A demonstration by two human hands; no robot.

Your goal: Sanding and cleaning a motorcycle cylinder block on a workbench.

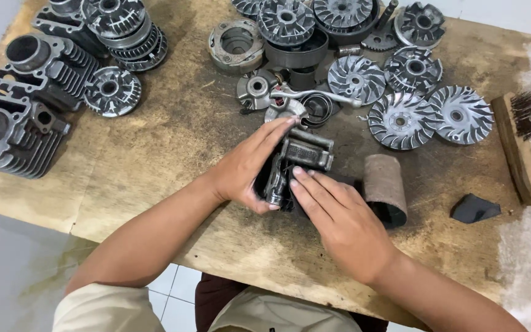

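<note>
Gripping a small dark metal engine part (295,165) between both hands, we hold it just above the near middle of the worn wooden table (155,154). Our left hand (250,166) wraps around its left side, fingers stretched over the top and thumb curled beneath, so it is closed on the part. Our right hand (339,221) lies flatter, its fingertips (299,175) pressing against the part's near face; whether the thumb closes around it we cannot tell.

Just right of the part, a roll of sandpaper (385,187) lies on its side, touching or nearly touching our right hand. Farther right sits a small black wedge-shaped piece (474,208), and beyond it, near the right edge, a wooden-handled wire brush (517,144).

Just beyond our fingers, a silver lever (318,95) rests among small round housings. Finned variator pulley discs (401,120) spread across the far right of the table, and a clutch bell (236,43) with more stacked pulleys sits at the far middle.

At the far left, finned engine cylinders (16,123) stand in a row beside another stack of finned discs (121,31).
</note>
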